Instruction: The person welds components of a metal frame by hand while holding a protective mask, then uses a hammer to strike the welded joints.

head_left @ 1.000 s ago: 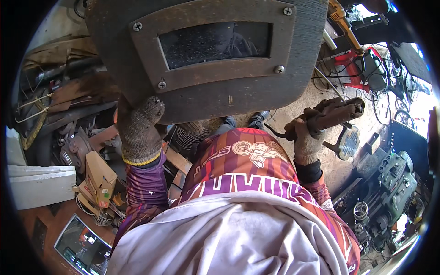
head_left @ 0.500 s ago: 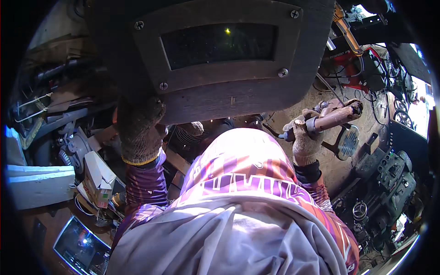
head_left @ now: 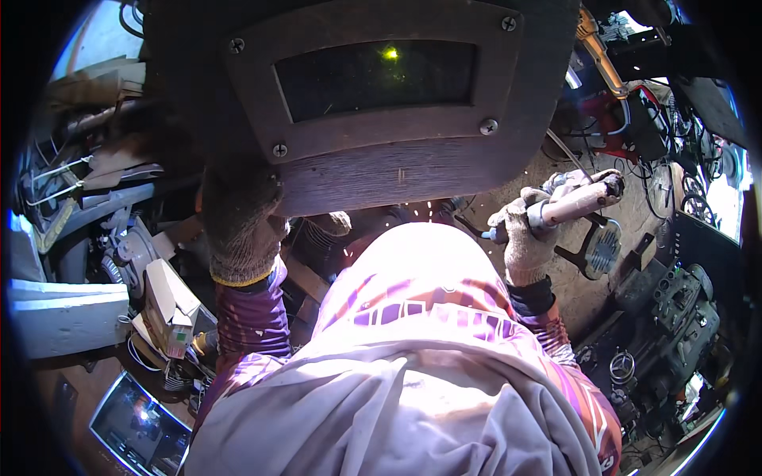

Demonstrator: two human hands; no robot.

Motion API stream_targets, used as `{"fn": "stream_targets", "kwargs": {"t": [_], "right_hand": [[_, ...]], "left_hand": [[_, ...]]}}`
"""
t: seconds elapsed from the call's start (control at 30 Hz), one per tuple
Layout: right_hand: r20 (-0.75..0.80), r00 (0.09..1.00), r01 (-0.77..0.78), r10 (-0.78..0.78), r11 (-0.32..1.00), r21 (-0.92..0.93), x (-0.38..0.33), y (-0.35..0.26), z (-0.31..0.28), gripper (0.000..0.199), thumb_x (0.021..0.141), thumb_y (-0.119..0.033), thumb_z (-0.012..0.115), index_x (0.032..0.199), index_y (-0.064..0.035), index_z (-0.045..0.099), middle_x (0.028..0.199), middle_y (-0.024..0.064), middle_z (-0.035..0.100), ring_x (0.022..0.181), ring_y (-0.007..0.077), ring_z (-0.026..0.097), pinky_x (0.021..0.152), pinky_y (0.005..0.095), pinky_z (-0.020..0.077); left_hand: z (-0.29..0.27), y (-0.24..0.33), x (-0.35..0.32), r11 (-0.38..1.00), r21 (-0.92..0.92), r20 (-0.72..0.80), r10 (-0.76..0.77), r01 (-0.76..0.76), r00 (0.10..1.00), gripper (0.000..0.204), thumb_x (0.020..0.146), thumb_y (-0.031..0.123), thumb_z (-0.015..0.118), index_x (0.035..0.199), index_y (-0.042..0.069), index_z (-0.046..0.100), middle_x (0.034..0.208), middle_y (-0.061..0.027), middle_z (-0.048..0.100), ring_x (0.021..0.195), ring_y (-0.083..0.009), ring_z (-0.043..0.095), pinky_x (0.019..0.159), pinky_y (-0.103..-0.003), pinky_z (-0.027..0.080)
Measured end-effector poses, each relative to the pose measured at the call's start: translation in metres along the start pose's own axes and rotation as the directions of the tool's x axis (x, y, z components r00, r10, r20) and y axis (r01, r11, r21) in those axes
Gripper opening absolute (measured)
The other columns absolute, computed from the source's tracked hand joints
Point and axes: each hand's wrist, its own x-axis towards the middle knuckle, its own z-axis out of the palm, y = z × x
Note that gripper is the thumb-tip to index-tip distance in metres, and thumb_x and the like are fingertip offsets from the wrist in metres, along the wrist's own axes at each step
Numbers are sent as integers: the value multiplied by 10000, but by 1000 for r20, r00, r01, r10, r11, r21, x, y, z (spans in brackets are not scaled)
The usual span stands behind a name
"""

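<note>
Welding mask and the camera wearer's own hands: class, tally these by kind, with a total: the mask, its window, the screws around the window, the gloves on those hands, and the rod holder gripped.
Welding mask: 1
Window: 1
Screws: 4
Gloves: 2
Rod holder: 1
Total: 9
</note>
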Motion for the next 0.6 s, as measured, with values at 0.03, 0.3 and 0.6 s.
{"fn": "stream_targets", "kwargs": {"t": [0.03,0.3,0.6], "right_hand": [[-6,999,-32,32,999,33,1,1,-1,349,840,76,560,1156,-28,453,795,25,551,652,147,605,632,317,546],[1,1000,13,-13,996,87,3,9,-4,319,835,96,563,1101,-64,490,786,15,555,624,128,558,587,310,512],[-32,999,-12,10,999,-50,1,1,-2,321,843,69,576,1128,-39,475,771,26,556,617,140,594,550,287,502]], "left_hand": [[-7,-3,0,988,139,44,59,-64,997,557,833,97,677,1335,13,453,1224,-115,578,1109,-246,581,939,-429,499],[-13,-12,-5,972,173,-49,169,-158,984,405,861,94,637,1245,19,532,1144,-92,626,1062,-213,603,913,-397,509],[-12,-6,1,954,222,-26,210,-199,977,463,832,113,674,1252,-2,520,1158,-114,619,1066,-237,609,926,-365,507]]}}
